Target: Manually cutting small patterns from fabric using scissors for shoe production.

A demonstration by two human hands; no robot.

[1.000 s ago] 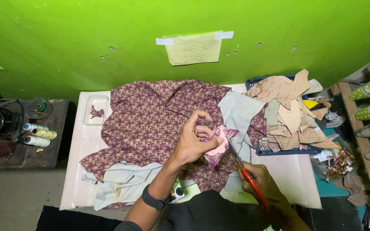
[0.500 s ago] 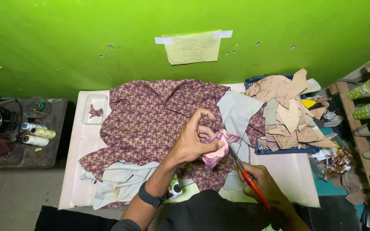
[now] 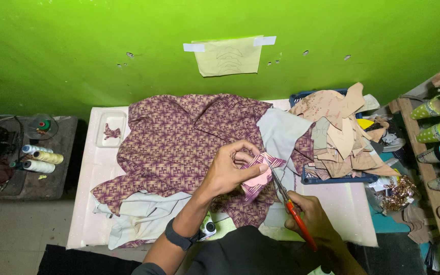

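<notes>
**One Patterned Scrap Under the Blades at the Cutting Table**

A single small patterned fabric piece (image 3: 260, 175), backed by a pink scalloped template, sat pinched in the left hand (image 3: 230, 170), thumb and fingers closed on its left edge. It hovered just above the near right part of the large maroon patterned cloth (image 3: 179, 137), the landmark for everything else. One pair of red-handled scissors (image 3: 287, 203) met the scrap's right edge, blades narrowly parted; the right hand (image 3: 314, 221) was closed around the handles, just off the cloth's near right corner.

The cloth lay spread over a pale table (image 3: 95, 203), with grey lining fabric (image 3: 143, 216) showing beneath its near left edge. Left of the cloth stood one shallow white tray (image 3: 109, 132) holding one small cut scrap. Right of the cloth, a blue tray (image 3: 332, 178) carried a heap of tan pattern pieces (image 3: 339, 127). Further left of the cloth, three thread spools (image 3: 39, 158) lay on a dark side stand. Beyond the cloth, one paper sheet (image 3: 230, 55) was taped to the green wall (image 3: 77, 51) with two strips.
</notes>
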